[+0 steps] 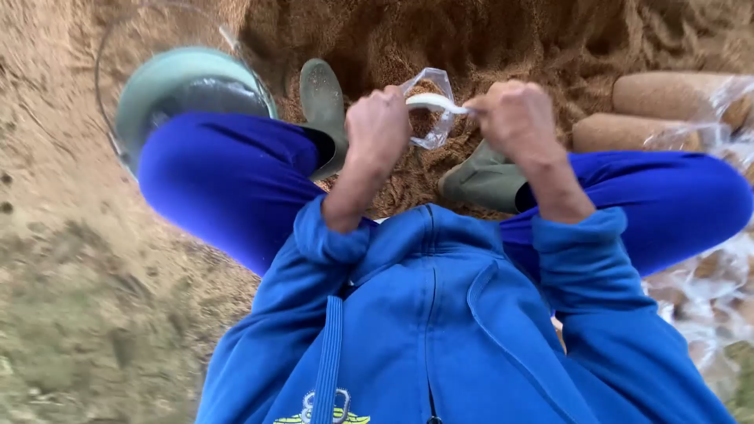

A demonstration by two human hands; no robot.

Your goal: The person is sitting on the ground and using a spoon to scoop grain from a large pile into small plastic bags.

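A round pale-green bucket (184, 82) with a thin wire handle stood at the far left on loose, grainy brown sawdust (503, 39). Beside it, one dull green rubber boot (323, 106) showed, a second (481, 179) lower right. The left hand (378, 126) was clenched on a small clear plastic bag (428, 110) filled with sawdust, held between the knees; the right hand (514, 118) pinched its twisted white neck. At far right lay two packed cylindrical bags (667, 114).
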